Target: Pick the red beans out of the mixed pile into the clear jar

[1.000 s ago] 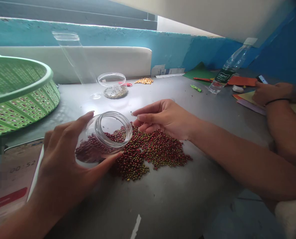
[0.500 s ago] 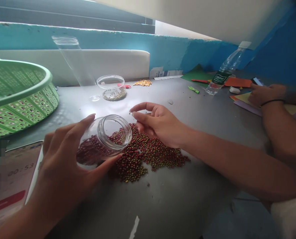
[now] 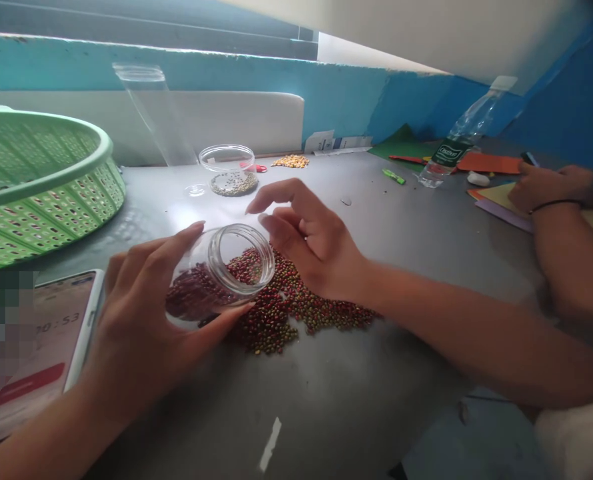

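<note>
At the far left a green perforated basket (image 3: 41,187) sits on the grey table (image 3: 356,400), and below it a phone (image 3: 41,347) lies face up beside the left forearm.

The left hand (image 3: 141,327) wraps the clear jar (image 3: 216,277), thumb under and fingers over, holding it tipped on its side with the mouth facing right, just above the table. Red beans fill the lower part of the jar, perhaps a third of it, so a fair share of the sorting looks done.

Behind, a tall clear container (image 3: 156,113) leans empty, and a small round tub (image 3: 229,171) holds a thin layer of pale green seeds. A little heap of yellow kernels (image 3: 290,161) lies further back.

The right hand (image 3: 311,243) hovers just beside the jar's mouth, index finger raised and curled, the other fingers loosely bent. I cannot tell whether a bean is pinched between them.

Under and right of that hand lies the mixed pile of red and green beans (image 3: 296,310), touching the table and reaching to the jar's rim. It is sizeable, with many red ones in it, so I judge much is left.

At the far right a water bottle (image 3: 456,143) lies tilted, and another person's hand (image 3: 546,187) rests on coloured paper (image 3: 496,200).
</note>
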The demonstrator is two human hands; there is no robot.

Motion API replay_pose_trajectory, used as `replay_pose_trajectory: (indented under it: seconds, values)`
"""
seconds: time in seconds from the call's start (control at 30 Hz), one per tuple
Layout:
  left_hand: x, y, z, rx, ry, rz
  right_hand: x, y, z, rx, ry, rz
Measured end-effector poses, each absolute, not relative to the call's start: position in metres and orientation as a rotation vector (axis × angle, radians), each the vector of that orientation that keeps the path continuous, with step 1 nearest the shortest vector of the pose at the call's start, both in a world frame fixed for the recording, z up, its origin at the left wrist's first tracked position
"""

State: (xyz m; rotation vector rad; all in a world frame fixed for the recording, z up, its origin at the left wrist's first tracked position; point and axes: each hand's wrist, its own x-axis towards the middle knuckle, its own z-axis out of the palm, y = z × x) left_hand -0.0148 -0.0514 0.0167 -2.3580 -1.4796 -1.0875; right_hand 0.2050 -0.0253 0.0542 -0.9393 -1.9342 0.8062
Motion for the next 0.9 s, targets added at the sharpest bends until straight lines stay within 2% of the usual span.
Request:
replay_pose_trajectory:
  seconds: [0.3, 0.43, 0.67, 0.9]
  values:
    - [-0.019, -0.049, 0.018, -2.156, -1.791, -1.221, 0.241, -0.009, 0.06, -0.99, -2.606, 0.736]
    - [-0.019, -0.047, 0.017, -2.156, -1.797, -1.229, 0.24, -0.013, 0.059, -0.925, -2.686, 0.681]
    - [-0.02, -0.048, 0.014, -2.209, -1.825, -1.254, 0.226, -0.013, 0.047, -0.717, -2.795, 0.831]
    - [-0.02, -0.048, 0.014, -2.206, -1.78, -1.255, 0.224, -0.01, 0.041, -0.707, -2.684, 0.883]
